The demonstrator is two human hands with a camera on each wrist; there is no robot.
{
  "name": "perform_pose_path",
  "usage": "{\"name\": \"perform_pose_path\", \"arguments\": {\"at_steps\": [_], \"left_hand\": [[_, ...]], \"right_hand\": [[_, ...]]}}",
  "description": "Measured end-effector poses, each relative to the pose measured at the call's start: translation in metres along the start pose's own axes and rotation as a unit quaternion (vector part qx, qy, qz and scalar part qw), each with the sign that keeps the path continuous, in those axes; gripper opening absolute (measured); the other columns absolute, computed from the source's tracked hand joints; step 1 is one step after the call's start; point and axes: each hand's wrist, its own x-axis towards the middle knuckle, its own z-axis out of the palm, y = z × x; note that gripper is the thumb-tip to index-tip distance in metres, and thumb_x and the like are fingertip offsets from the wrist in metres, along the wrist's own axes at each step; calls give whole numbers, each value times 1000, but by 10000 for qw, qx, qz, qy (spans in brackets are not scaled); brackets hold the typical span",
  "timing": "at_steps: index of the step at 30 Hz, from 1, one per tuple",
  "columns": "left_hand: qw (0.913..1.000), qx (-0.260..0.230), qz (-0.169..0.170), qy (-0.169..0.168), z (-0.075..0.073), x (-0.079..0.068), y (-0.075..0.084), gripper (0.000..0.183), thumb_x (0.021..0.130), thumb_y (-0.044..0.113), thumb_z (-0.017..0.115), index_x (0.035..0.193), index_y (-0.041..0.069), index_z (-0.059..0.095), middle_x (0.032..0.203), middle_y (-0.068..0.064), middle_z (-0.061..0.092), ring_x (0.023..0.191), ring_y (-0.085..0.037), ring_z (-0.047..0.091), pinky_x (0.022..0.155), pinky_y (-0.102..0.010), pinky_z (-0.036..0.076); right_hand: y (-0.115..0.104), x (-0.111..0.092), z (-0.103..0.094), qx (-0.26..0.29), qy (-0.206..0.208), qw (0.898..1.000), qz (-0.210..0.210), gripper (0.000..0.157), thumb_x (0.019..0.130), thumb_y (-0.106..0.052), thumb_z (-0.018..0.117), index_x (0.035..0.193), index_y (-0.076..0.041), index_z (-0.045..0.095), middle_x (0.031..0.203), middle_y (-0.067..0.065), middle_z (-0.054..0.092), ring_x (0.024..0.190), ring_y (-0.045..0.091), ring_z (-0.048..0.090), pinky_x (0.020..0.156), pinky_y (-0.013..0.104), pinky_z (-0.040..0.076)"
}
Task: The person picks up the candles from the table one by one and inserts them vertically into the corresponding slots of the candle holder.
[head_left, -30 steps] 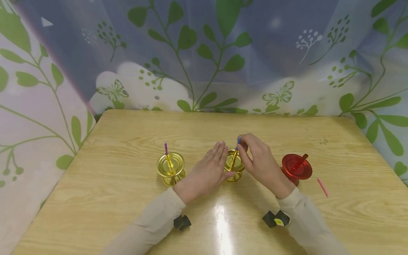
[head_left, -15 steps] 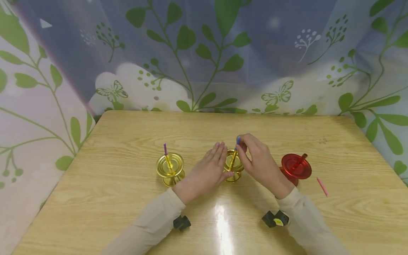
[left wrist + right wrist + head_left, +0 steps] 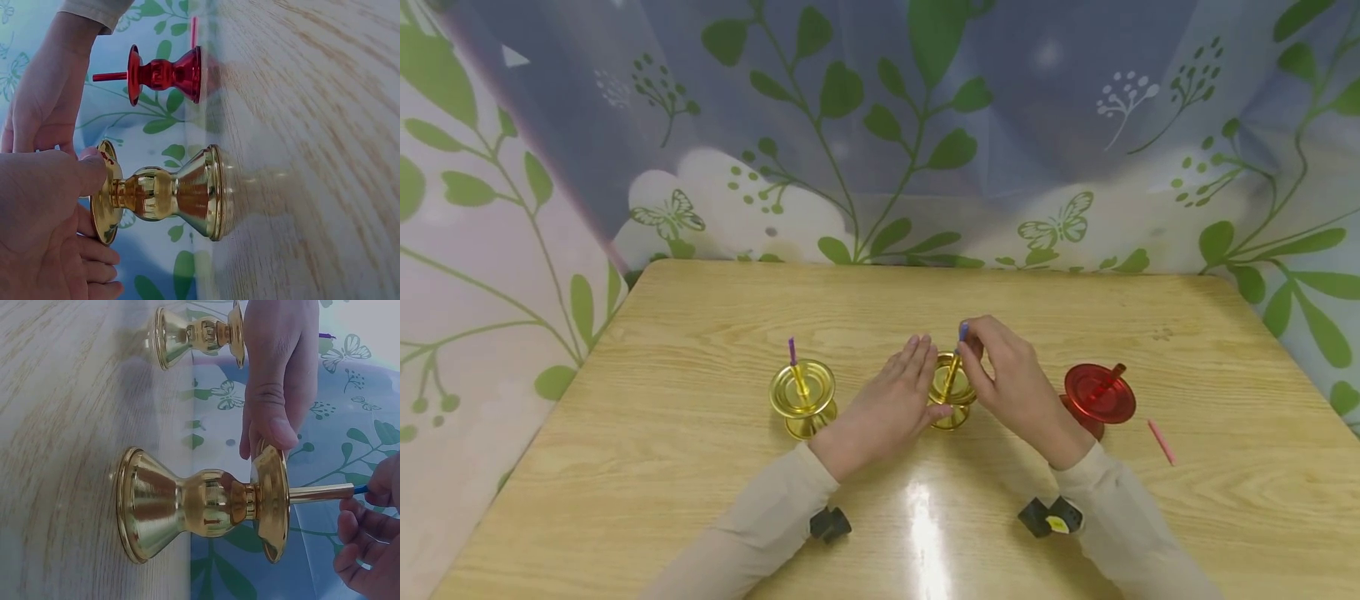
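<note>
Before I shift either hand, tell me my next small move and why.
Probably ease the blue stick gently down into the tube of the middle gold candlestick with your right hand. That hand pinches the stick right at the tube's mouth, and your left hand touches the dish, so it could steady the push. How far in the stick sits is hidden.

Between the side edges of the tabletop (image 3: 647, 467), the left hand (image 3: 880, 408) hid part of the middle gold holder (image 3: 953, 393), the right hand (image 3: 1011, 379) part of a blue stick (image 3: 963, 332). The tabletop's near edge was cut off in the head view.
</note>
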Motion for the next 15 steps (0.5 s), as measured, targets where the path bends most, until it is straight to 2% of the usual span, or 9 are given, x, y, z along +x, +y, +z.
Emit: {"name": "perform_pose_path", "arguments": {"at_steps": [15], "left_hand": [[9998, 187, 32, 63, -1, -1, 1, 75, 103, 49, 31, 150, -8, 17, 157, -25, 11, 146, -32, 8, 117, -38, 15]], "right_hand": [[0, -1, 0, -7, -9, 10000, 23, 11, 88, 7, 62, 95, 3, 54, 82, 6, 55, 73, 15, 54, 60, 31, 51]]}}
